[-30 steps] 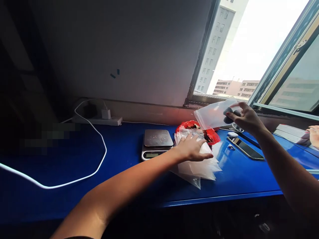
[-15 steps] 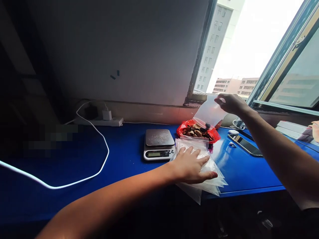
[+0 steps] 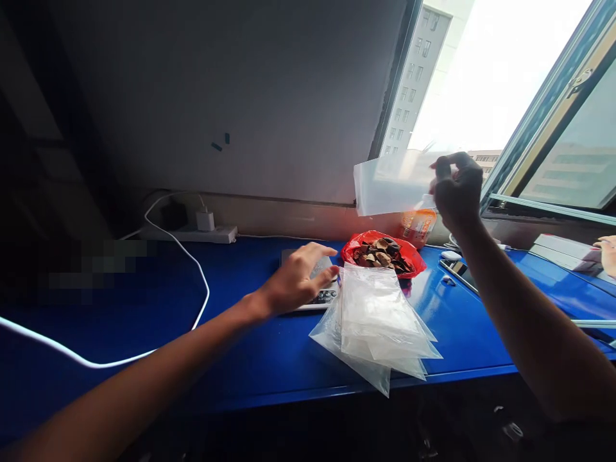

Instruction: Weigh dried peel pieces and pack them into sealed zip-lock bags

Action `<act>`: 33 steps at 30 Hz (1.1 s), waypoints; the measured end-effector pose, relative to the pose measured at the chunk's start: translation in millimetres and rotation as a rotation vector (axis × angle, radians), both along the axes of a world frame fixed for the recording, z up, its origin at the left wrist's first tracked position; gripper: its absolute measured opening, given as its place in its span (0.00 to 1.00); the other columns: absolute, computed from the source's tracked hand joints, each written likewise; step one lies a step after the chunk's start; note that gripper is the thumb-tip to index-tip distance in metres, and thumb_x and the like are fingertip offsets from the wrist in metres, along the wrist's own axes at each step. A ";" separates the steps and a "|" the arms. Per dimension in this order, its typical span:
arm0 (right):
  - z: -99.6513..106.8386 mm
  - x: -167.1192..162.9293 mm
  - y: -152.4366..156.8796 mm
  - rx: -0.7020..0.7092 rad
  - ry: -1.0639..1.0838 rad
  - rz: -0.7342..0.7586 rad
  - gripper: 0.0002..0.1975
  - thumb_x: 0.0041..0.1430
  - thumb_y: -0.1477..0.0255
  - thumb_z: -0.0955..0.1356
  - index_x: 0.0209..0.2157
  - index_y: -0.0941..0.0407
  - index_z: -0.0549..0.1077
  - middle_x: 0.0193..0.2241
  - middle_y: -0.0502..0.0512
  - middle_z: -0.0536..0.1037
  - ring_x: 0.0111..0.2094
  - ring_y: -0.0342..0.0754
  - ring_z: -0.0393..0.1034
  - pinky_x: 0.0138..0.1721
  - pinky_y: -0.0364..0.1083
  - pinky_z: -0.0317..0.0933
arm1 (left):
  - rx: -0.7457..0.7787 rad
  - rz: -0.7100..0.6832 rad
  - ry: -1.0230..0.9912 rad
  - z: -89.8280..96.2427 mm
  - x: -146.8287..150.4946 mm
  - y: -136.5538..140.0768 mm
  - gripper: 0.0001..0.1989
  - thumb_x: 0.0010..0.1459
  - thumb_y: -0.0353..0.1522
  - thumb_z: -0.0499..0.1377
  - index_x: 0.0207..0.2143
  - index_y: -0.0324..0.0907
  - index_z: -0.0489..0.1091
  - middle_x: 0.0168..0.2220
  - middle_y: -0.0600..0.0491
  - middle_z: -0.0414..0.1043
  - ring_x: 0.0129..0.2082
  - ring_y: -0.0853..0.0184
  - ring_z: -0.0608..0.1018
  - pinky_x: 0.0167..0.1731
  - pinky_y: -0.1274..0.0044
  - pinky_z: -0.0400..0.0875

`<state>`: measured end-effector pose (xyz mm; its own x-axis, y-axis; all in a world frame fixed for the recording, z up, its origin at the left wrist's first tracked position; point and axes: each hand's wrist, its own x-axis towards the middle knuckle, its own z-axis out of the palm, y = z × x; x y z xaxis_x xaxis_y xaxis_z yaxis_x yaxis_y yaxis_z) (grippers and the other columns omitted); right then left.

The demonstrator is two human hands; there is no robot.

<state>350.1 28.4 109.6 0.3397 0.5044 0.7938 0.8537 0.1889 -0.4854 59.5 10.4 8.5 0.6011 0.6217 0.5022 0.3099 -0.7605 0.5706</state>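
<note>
My right hand (image 3: 458, 187) is raised in front of the window, its fingers pinched on one end of a clear plastic bag (image 3: 387, 183) that stretches out to the left. My left hand (image 3: 303, 276) hovers over the digital kitchen scale (image 3: 328, 296), holding nothing, thumb and fingers apart; it hides much of the scale. To its right lies a fanned stack of clear plastic bags (image 3: 380, 321), overhanging the table's front edge. Behind the stack, an open red plastic bag (image 3: 350, 247) holds brown dried pieces (image 3: 382, 256), possibly dried mushrooms.
An orange packet (image 3: 418, 224) stands behind the red bag. On the right are a phone (image 3: 459, 274), a small white case (image 3: 451, 255), white boxes (image 3: 564, 251) and another person's hand (image 3: 608, 254). A white cable (image 3: 196, 264) runs from a power strip (image 3: 226, 235) at left.
My left hand has lifted off the bag stack and moved left over the scale. My right hand has risen with its plastic bag, swinging it clear of the red bag and uncovering the orange packet.
</note>
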 end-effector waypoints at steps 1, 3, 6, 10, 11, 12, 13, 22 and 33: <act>-7.9 -16.8 -2.8 0.064 0.115 0.074 0.16 0.63 0.66 0.57 0.43 0.60 0.68 0.23 0.54 0.69 0.21 0.42 0.60 0.27 0.46 0.54 | -0.094 0.045 -0.066 -0.3 -9.2 6.0 0.22 0.59 0.45 0.54 0.49 0.40 0.69 0.51 0.43 0.70 0.52 0.55 0.72 0.50 0.65 0.67; -27.4 -53.6 -6.4 0.102 0.257 0.262 0.11 0.60 0.65 0.60 0.39 0.55 0.68 0.18 0.47 0.64 0.18 0.41 0.58 0.24 0.44 0.53 | -0.300 0.075 -0.166 -2.5 -24.7 16.1 0.25 0.58 0.48 0.55 0.50 0.40 0.67 0.51 0.41 0.70 0.50 0.55 0.73 0.47 0.66 0.69; -56.7 -103.0 -7.4 0.075 0.366 0.498 0.10 0.60 0.60 0.60 0.35 0.51 0.67 0.18 0.46 0.62 0.17 0.41 0.57 0.23 0.44 0.53 | -0.490 0.021 -0.266 -8.2 -40.9 25.3 0.24 0.57 0.48 0.57 0.45 0.39 0.70 0.42 0.44 0.74 0.39 0.60 0.77 0.39 0.69 0.71; -76.2 -133.0 -5.2 0.011 0.441 0.628 0.11 0.59 0.57 0.61 0.36 0.49 0.65 0.18 0.45 0.61 0.18 0.41 0.57 0.22 0.43 0.52 | -0.539 0.017 -0.406 -14.5 -53.3 28.2 0.14 0.54 0.42 0.61 0.33 0.39 0.72 0.27 0.53 0.73 0.28 0.70 0.73 0.34 0.75 0.68; -77.2 -133.9 -5.0 0.000 0.447 0.638 0.11 0.58 0.57 0.62 0.36 0.49 0.65 0.18 0.45 0.61 0.18 0.41 0.57 0.22 0.43 0.52 | -0.556 0.031 -0.452 -15.0 -55.4 28.2 0.13 0.54 0.41 0.61 0.32 0.39 0.72 0.26 0.54 0.72 0.27 0.71 0.73 0.33 0.76 0.67; -77.3 -132.9 -5.6 -0.015 0.451 0.647 0.12 0.58 0.57 0.62 0.36 0.49 0.64 0.18 0.45 0.61 0.18 0.42 0.58 0.22 0.44 0.53 | -0.579 0.046 -0.497 -15.1 -57.2 28.2 0.12 0.54 0.40 0.61 0.32 0.40 0.73 0.26 0.55 0.72 0.27 0.72 0.73 0.33 0.77 0.66; -76.8 -130.5 -7.0 -0.039 0.454 0.661 0.12 0.57 0.57 0.63 0.36 0.49 0.65 0.17 0.45 0.62 0.18 0.42 0.59 0.23 0.44 0.54 | -0.605 0.062 -0.539 -14.7 -58.9 28.4 0.12 0.54 0.40 0.61 0.32 0.40 0.73 0.26 0.55 0.72 0.27 0.72 0.73 0.32 0.77 0.66; -77.0 -113.5 -58.2 -0.590 0.425 1.076 0.08 0.50 0.65 0.70 0.26 0.55 0.72 0.23 0.52 0.76 0.26 0.46 0.69 0.29 0.47 0.60 | -0.581 0.128 -0.878 -2.0 -69.1 40.4 0.09 0.45 0.36 0.64 0.26 0.41 0.69 0.25 0.58 0.72 0.27 0.72 0.73 0.28 0.80 0.64; -69.8 -162.5 -76.5 -0.371 0.144 0.758 0.21 0.53 0.61 0.68 0.48 0.53 0.69 0.39 0.58 0.75 0.40 0.53 0.69 0.38 0.52 0.63 | -0.432 -0.047 -0.178 12.5 -124.9 47.2 0.06 0.48 0.35 0.62 0.23 0.41 0.74 0.23 0.52 0.72 0.26 0.69 0.71 0.31 0.75 0.67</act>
